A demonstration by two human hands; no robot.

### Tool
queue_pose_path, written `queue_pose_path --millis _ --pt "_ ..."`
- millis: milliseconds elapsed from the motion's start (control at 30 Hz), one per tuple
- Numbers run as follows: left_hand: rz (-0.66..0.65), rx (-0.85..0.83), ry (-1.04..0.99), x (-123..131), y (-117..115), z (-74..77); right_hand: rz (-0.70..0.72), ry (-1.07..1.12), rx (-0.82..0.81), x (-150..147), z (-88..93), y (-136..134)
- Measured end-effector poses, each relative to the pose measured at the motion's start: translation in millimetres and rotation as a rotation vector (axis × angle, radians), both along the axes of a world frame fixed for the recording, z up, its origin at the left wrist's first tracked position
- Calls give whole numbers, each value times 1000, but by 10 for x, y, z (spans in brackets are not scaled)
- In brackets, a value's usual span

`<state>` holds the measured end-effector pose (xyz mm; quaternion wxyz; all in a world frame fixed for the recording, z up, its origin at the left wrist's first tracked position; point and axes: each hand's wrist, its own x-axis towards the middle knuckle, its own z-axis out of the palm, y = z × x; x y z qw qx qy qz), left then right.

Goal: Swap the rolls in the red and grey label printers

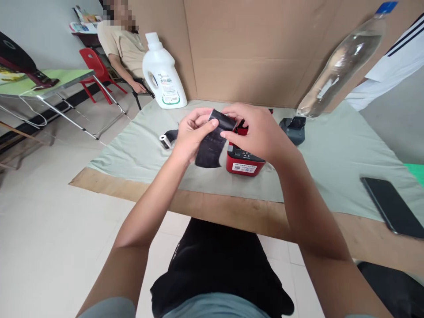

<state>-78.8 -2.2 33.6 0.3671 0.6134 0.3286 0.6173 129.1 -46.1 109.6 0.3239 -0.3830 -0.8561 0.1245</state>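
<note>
Both my hands hold a black strip of ribbon or film [212, 148] above the table. My left hand [192, 134] pinches its upper left edge, thumb on top. My right hand [256, 132] pinches the rolled top end with fingertips. The strip hangs down in front of a small red label printer [243, 161] that stands on a pale green cloth [139, 150]. A small roll with a white core and a black tail [166, 139] lies on the cloth just left of my left hand.
A white detergent jug [163, 73] stands at the back left. A clear plastic bottle [344, 59] leans at the right, above a dark grey part [294, 128]. A black phone [391, 205] lies at the right. Cardboard walls the back. One person sits behind; another's white sleeve shows at right.
</note>
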Motion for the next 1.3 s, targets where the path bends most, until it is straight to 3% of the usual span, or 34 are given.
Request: queue_pose_path --millis 100,167,267,367,500,667,800,933,1067,1300 --pt "-36 2 -19 258 145 -140 -47 -54 10 60 16 173" --pt "21 17 -9 315 218 -295 -78 -59 -20 165 -34 289" --pt "162 135 56 259 244 -565 -104 -54 -126 351 -151 460" --pt "127 347 300 155 184 -731 -104 -124 -305 473 -261 595" --pt "-15 576 601 145 85 -726 -97 -335 -455 487 -355 668" --pt "-30 608 745 280 -4 -756 -140 -495 -470 416 -464 663" --pt "48 653 717 384 -68 -837 -205 -588 -316 350 -578 693" --pt "104 703 697 448 -123 -846 -178 -559 -371 329 -645 751" --pt "109 658 733 472 -170 -821 -158 -504 -333 359 -649 802" --pt "180 552 616 548 -244 -748 -176 -503 -425 389 -582 806"
